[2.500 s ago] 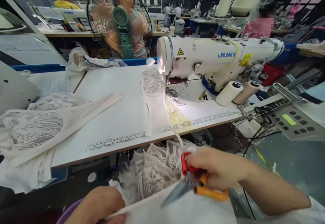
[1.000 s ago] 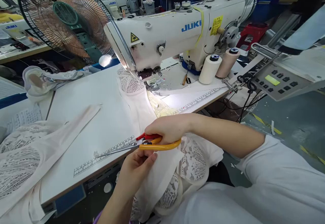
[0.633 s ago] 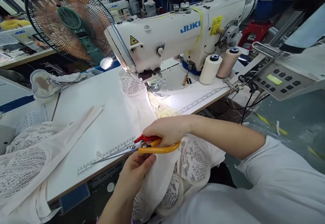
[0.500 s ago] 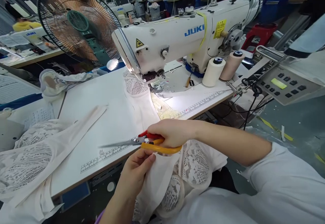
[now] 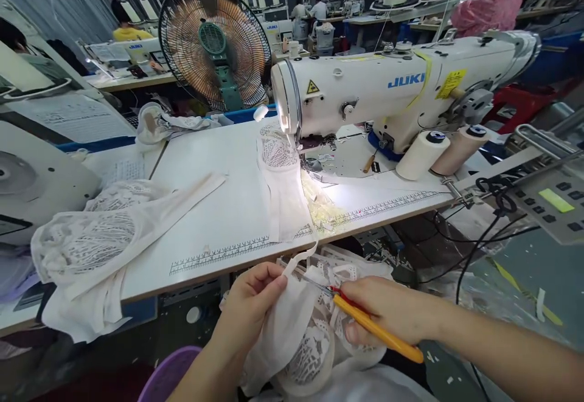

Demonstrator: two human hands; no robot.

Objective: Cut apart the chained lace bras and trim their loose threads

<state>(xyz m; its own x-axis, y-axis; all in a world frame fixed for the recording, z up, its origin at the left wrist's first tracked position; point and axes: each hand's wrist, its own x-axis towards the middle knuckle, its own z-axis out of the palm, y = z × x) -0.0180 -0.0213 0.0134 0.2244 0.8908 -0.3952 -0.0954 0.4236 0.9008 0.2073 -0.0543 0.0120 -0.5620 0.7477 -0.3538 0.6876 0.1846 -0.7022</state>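
My left hand pinches the edge of a white lace bra that hangs over my lap, in front of the table edge. A narrow white strip rises from the pinched edge. My right hand is closed around the orange and red handles of a pair of scissors. Their blades point left, against the strip and bra edge near my left fingertips; whether they are cutting I cannot tell. Another white lace piece lies on the table under the head of the sewing machine.
More white lace pieces lie at the table's left and hang over its edge. Thread cones and a control panel stand at right. A fan is behind, a purple bin below. People sit farther back.
My right hand has swung the scissors from above my left hand to its right, blades now at the bra's edge strip. The left hand keeps its pinch. The view has shifted left and up.
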